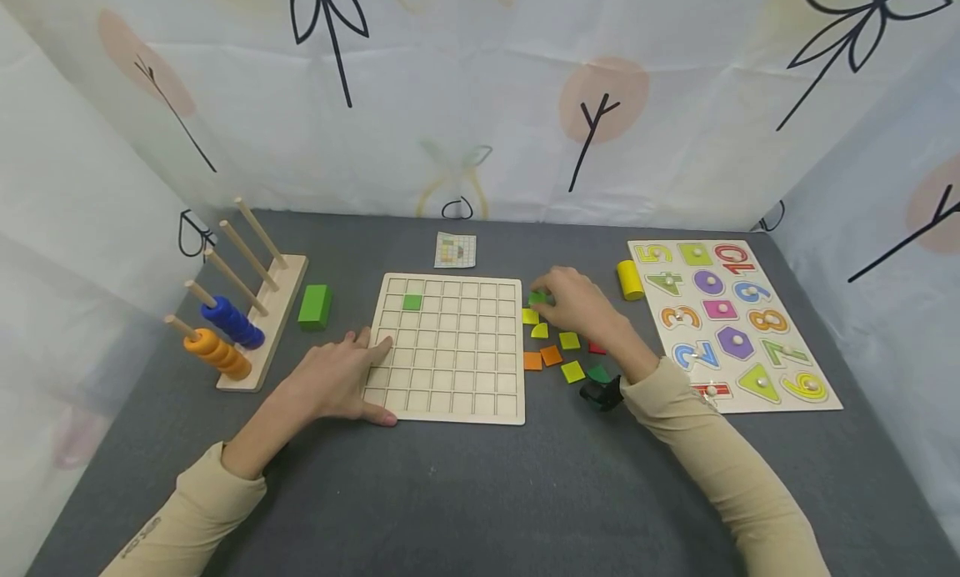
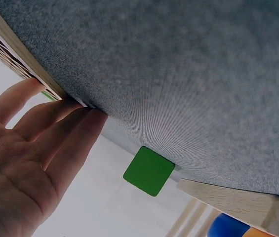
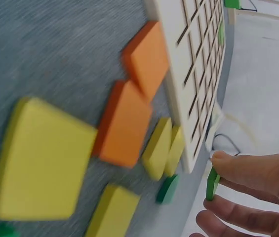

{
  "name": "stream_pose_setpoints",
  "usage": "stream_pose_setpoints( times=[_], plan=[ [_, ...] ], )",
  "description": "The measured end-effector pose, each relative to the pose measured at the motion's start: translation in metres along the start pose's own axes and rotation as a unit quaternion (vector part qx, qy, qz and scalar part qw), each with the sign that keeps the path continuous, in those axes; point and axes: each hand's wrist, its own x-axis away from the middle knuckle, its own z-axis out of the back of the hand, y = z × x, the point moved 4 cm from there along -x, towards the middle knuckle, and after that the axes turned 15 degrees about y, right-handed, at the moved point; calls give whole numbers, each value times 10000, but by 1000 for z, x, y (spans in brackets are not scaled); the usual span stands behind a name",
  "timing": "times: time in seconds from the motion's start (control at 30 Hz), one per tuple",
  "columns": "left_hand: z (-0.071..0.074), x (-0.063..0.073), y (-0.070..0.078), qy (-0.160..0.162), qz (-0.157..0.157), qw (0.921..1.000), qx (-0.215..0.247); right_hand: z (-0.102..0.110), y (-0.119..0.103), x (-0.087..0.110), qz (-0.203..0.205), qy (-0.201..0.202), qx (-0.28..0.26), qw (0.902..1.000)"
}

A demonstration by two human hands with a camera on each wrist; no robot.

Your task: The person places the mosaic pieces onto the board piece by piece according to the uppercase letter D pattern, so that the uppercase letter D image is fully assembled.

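Pinching a green tile between thumb and fingertips, your right hand holds it just beside the right edge of the grid board, toward its far right corner. Your left hand, fingers spread wide, touches the board's left edge, its thumb at the near left corner. A second green tile sits near the board's far left corner; yellow tiles and orange tiles lie on the surface beside its right edge.

Beige sleeves, folded cuffs, dark left-sleeve marking
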Motion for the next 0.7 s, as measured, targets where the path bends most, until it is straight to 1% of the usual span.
stream_pose_setpoints(
  times=[0.3, 0.43, 0.6, 0.7],
  plan=[
    [0, 0, -1, 14, 4, 10000, -4, -8, -27, -14, 281, 43, -47, 9996],
    [0, 0, 0, 25, -3, 10000, -14, -15, -40, -21, 326, 2, -6, 9995],
    [0, 0, 0, 30, -10, 10000, -30, -25, -55, -29, 375, -65, -84, 9992],
    [0, 0, 0, 21, 1, 10000, -34, -30, -64, -32, 476, -66, -90, 9988]
  ],
)
